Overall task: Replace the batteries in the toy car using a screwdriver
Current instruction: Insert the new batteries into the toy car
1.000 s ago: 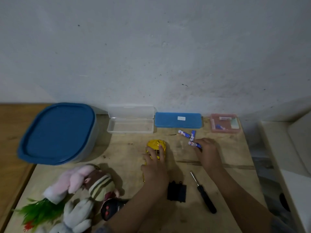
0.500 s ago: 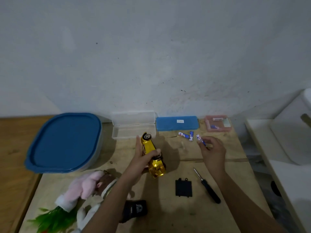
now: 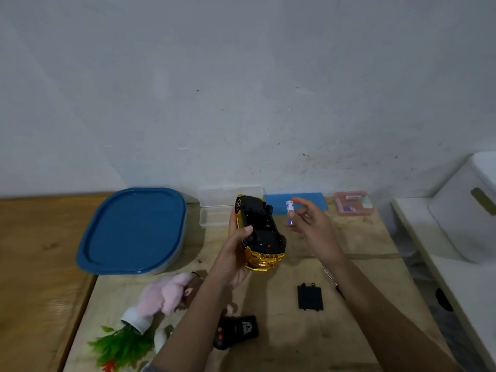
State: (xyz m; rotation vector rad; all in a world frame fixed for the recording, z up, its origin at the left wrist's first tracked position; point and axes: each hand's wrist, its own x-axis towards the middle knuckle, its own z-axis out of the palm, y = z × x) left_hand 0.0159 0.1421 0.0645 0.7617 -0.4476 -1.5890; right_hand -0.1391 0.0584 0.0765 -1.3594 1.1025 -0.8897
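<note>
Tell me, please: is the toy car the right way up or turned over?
Turned over. The left hand grips the toy car with its black underside facing up toward the camera; the gold body faces away.

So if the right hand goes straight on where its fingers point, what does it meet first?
Most likely the toy car, whose black underside faces the right hand and its battery; the left hand holds it up. Depth is unclear, so it might pass behind it.

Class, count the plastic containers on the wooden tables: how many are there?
4. A blue-lidded tub at left; an open clear case behind the car; a blue case behind the right hand; a pink box at back right. Smaller ones may be hidden.
</note>
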